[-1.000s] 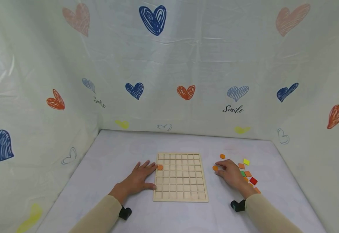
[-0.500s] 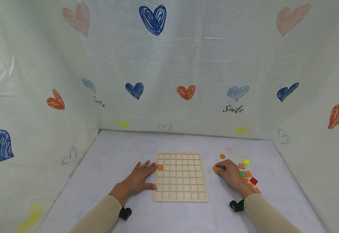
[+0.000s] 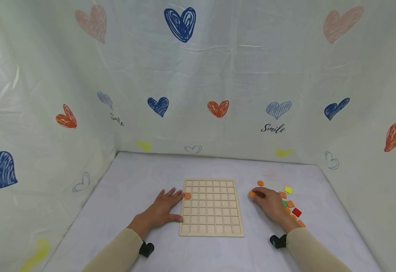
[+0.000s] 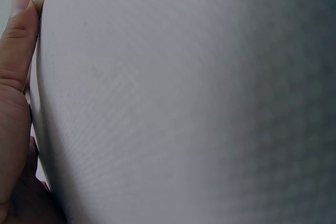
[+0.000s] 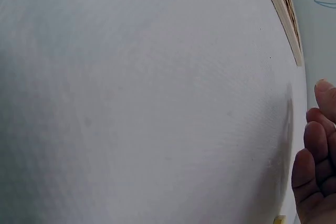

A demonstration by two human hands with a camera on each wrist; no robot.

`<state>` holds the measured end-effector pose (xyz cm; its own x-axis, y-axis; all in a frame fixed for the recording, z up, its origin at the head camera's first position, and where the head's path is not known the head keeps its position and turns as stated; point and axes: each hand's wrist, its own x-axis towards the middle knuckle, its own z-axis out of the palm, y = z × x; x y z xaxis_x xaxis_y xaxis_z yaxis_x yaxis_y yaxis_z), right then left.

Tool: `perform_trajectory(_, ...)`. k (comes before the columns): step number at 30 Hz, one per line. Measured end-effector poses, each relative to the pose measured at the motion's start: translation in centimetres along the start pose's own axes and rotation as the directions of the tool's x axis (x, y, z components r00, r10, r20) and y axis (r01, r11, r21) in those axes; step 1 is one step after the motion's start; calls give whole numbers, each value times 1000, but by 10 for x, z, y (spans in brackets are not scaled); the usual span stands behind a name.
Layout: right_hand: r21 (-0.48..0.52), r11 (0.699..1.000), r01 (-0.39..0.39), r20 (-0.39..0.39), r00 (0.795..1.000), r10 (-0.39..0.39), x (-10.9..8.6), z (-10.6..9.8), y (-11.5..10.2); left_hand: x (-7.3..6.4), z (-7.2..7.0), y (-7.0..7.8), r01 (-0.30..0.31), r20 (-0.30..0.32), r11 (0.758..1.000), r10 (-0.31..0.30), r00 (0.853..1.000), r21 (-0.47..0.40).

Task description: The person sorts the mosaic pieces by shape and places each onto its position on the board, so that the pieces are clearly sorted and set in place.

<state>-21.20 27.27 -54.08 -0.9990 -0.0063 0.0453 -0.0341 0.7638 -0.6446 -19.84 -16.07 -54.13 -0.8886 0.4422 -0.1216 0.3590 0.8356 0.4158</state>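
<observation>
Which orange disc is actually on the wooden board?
The orange disc beside the left hand, in the leftmost column of the wooden board. The others are off to its right, one pinched by the right hand.

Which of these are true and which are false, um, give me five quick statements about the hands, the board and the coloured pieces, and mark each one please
1. The right hand pinches an orange disc. True.
2. The left hand touches the left edge of the board. True.
3. Every cell of the board is filled. False: only one round orange piece shows there, in the leftmost column.
4. A loose orange disc lies beyond the right hand. True.
5. The yellow square is on the board. False: the yellow square lies on the table, to the right of the board.
</observation>
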Motion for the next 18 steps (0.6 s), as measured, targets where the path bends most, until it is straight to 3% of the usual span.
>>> perform_trajectory(10,100,994,44,-37,998,-41,0,-2,-8,-1,-2,-2,-24,8,999,24,1000,-29)
perform_trajectory(18,133,991,-2,6,1000,1,3,-2,-27,-2,-3,-4,-60,1,996,60,998,-65)
